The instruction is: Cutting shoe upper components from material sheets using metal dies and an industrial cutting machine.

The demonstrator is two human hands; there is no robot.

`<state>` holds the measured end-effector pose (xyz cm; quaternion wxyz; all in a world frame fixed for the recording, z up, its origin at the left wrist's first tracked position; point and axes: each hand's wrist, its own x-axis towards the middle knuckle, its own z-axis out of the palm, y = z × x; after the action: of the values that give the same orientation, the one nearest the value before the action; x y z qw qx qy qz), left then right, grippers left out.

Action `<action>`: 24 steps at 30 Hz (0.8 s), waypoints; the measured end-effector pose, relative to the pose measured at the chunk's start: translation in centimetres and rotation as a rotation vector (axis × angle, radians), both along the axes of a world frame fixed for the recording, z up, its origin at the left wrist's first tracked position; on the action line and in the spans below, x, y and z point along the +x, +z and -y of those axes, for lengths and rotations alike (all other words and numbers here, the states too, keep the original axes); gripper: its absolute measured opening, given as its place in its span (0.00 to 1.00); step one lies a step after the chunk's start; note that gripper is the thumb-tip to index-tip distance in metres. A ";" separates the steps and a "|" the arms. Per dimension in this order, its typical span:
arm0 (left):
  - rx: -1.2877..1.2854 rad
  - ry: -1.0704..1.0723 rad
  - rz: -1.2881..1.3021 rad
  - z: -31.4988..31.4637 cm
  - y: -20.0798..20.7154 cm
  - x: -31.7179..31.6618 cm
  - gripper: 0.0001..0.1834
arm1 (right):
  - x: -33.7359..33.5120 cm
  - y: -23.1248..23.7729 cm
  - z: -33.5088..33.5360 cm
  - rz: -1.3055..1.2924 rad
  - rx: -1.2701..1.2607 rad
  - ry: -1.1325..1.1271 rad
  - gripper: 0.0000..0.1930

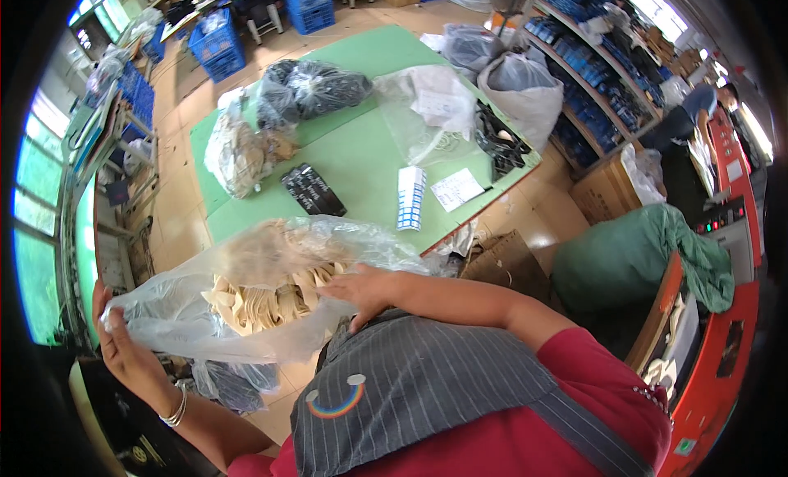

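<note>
A large clear plastic bag (176, 300) lies across the near edge of the green table, in front of my body. Inside it are many cream-coloured, thin curved pieces (258, 306), stacked in rows like fanned leaves; their material I cannot make out. At the bag's left end, my left hand (123, 346) is closed on the gathered plastic. My right hand (361, 291) rests with fingers stretched out against the bag's right side, beside the pieces. Part of the contents shows only hazily through the plastic.
The green table (353, 169) bears a black box (313, 190), a blue-and-white sheet (410, 198), a written paper (457, 189) and filled plastic bags (328, 89). To the right stand a green covered bundle (624, 259) and a red machine (726, 354). A person (698, 112) is behind.
</note>
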<state>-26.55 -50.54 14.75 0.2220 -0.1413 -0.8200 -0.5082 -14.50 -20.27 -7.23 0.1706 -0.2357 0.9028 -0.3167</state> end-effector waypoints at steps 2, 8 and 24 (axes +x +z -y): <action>0.131 0.144 0.071 1.4 -0.4 -0.3 0.20 | -0.8 -1.1 -3.7 0.544 0.509 0.014 0.30; 0.257 0.309 0.092 5.6 -3.1 -0.1 0.23 | 4.2 -3.5 -13.8 0.136 0.686 0.026 0.11; -0.393 -0.752 0.652 -12.0 -1.9 5.9 0.29 | -1.3 18.3 1.1 -0.275 -0.879 0.218 0.08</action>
<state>-20.67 -38.50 12.82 -0.2724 -0.2991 -0.8189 -0.4071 -15.82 -21.34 11.06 -0.0342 -0.4186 0.6676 -0.6148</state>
